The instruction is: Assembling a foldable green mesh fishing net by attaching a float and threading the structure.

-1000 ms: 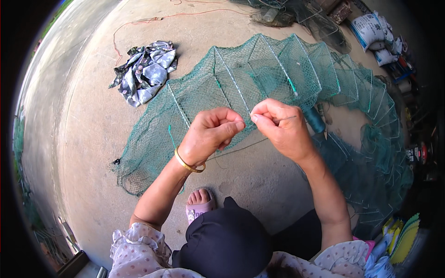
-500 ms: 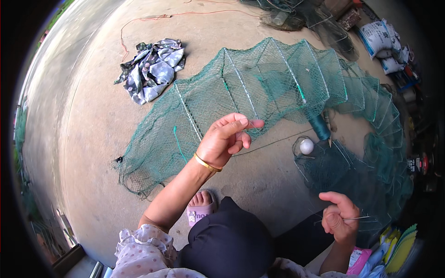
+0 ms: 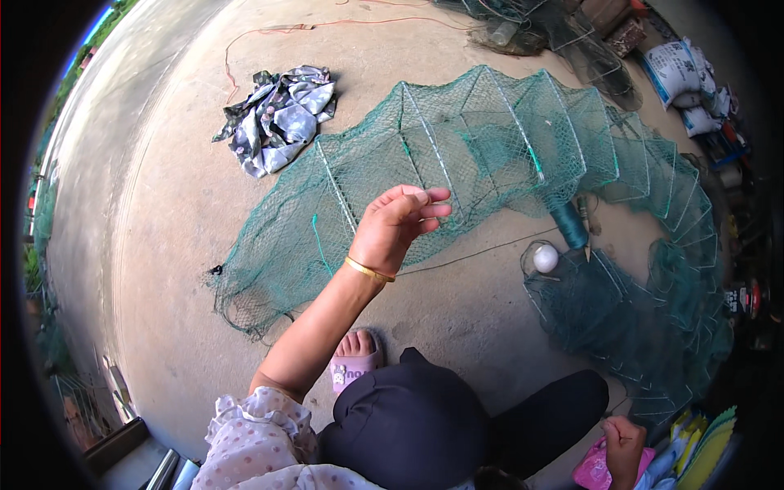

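My left hand (image 3: pixel 394 229), with a gold bangle at the wrist, is raised over the near edge of a long green net trap (image 3: pixel 367 171) with white rod frames. Its thumb and index finger are pinched together, the other fingers loosely bent; whatever they hold is too fine to see. Low at the right, my right hand (image 3: pixel 625 441) is closed beside a pink package (image 3: pixel 592 467); what it holds is hidden. A dark green twine spool (image 3: pixel 569 224) and a pointed tool (image 3: pixel 585 233) lie against the net, near a white ball (image 3: pixel 545 259).
A crumpled camouflage cloth (image 3: pixel 282 118) lies at the far left on the concrete floor (image 3: pixel 180 212). White sacks (image 3: pixel 674 72) stand at the far right, and darker nets (image 3: pixel 523 24) lie at the back. Yellow and green packages (image 3: pixel 710 445) sit at the near right. My sandalled foot (image 3: pixel 356 351) is below my left arm.
My right hand has moved down and nearer to me; the thin needle seen in it before no longer shows. My left fingers have drawn closer together, its hand staying over the net.
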{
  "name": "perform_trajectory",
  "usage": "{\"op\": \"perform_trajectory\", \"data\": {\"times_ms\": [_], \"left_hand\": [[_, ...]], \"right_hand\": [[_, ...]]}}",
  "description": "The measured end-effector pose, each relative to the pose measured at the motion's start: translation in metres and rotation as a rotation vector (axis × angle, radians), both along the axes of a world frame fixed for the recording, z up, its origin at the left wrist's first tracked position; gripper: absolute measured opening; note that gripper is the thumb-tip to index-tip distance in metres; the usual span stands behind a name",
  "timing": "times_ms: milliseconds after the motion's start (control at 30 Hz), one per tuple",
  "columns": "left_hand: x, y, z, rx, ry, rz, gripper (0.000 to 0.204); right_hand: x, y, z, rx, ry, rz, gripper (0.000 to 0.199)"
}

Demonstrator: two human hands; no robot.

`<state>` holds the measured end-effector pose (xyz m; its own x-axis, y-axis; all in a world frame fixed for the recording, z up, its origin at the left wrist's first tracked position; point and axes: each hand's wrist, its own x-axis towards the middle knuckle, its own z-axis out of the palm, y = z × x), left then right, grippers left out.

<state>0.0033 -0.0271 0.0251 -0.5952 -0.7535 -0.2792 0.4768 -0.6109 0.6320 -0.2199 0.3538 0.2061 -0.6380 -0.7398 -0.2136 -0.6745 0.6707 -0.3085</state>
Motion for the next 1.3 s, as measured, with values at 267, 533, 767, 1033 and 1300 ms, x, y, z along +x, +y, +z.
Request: {"op": "perform_trajectory", "data": {"times_ms": [267,533,767,1033,1300], "left_hand": [[-0.006,-0.014,-0.013,0.027,0.123,0.147,0.008],[0.022,-0.005,-0.005,-0.462,-0.341,0.097,0.009],[0.028,-0.011,-0.001,-0.469,-0.384,0.039,0.01],[0.059,-0.007,0.017,-1.329,-1.036,0.354,0.021],[0.053,0.025,0.009,-0.025,-0.226,-0.006,0.023]], "right_hand": [[-0.021,-0.025,-0.034,0.085,-0.3,-0.183,0.034],[0.062,-0.267,-0.083,-0.529,-0.311,0.637,0.016],[0.083,-0.358,-0.136,-0.454,-0.368,0.728,0.016],[0.115,-0.328,-0.126,-0.505,-0.556,0.596,0.007],[0.144,-0.292,-0.157,-0.612,-0.291,0.737,0.003]]}}
